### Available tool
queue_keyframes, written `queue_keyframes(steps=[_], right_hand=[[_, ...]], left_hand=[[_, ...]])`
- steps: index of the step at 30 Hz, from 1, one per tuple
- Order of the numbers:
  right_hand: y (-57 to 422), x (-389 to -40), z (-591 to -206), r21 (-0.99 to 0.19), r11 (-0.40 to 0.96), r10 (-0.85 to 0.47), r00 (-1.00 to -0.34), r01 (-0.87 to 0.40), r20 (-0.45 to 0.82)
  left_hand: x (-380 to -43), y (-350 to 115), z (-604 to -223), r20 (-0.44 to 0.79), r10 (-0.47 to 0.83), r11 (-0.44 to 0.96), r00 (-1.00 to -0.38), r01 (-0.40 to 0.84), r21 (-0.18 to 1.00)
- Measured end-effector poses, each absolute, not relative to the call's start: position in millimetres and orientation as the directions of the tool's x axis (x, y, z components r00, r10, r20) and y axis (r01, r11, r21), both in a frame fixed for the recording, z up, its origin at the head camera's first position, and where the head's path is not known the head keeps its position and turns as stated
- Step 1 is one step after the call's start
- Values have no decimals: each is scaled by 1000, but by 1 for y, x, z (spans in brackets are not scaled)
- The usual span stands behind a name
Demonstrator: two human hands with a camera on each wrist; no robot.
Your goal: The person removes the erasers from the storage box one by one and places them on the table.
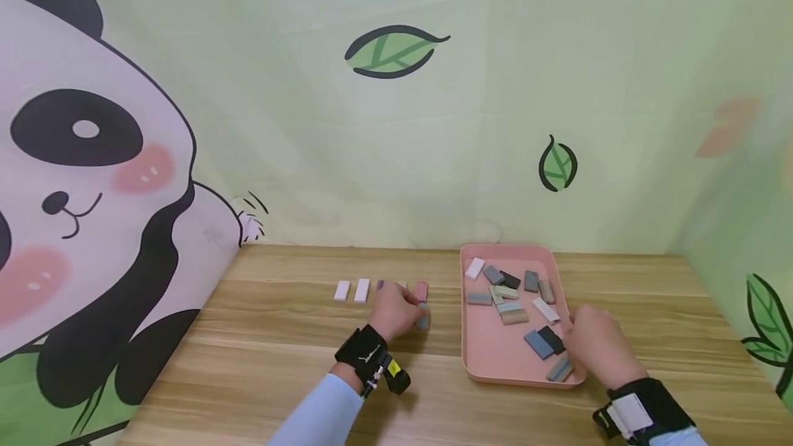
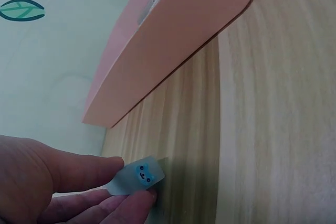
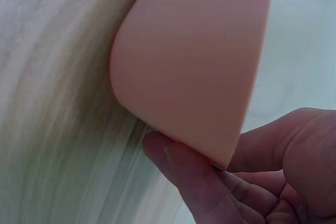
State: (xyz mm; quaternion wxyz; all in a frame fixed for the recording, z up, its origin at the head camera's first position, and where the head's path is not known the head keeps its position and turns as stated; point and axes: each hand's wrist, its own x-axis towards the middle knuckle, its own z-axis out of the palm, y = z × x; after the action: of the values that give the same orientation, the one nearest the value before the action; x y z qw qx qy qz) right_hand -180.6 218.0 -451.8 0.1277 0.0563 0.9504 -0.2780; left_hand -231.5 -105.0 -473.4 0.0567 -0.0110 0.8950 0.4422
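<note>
My left hand point(image 1: 395, 312) pinches a small pale blue block point(image 2: 137, 176) between thumb and fingers. A blue animal face is printed on the end of this block in the left wrist view. The hand is over the wooden table, at the right end of a short row. In that row stand a white block point(image 1: 342, 290), a second white block point(image 1: 362, 290) and a pink block point(image 1: 421, 291); the hand partly hides others between them. With thumb and fingers on either side of its wall, my right hand point(image 1: 604, 343) grips the pink tray point(image 3: 189, 66) at its right side.
Inside the tray lie several loose blocks, among them a blue block point(image 1: 538, 344), a black block point(image 1: 551, 339) and a white block point(image 1: 546, 310). Behind the wooden table point(image 1: 260, 363) hangs a green cloth backdrop point(image 1: 297, 122) with a printed panda and leaves.
</note>
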Motion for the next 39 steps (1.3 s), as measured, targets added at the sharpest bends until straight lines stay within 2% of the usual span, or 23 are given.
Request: queue_keyframes(steps=[7, 20, 28, 39], right_hand=[[217, -179, -451, -518, 836, 39, -963, 178, -267], [220, -179, -451, -517, 835, 38, -957, 188, -287], [223, -181, -452, -509, 842, 40, -962, 178, -271], [219, -181, -452, -518, 836, 35, -959, 183, -282]], left_hand=[[-232, -103, -475, -173, 23, 582, -985, -127, 803], [-233, -105, -478, -200, 3, 598, -980, -159, 785], [-233, -105, -475, -185, -8, 626, -983, -149, 766], [-231, -105, -466, -87, -44, 728, -995, -92, 679]])
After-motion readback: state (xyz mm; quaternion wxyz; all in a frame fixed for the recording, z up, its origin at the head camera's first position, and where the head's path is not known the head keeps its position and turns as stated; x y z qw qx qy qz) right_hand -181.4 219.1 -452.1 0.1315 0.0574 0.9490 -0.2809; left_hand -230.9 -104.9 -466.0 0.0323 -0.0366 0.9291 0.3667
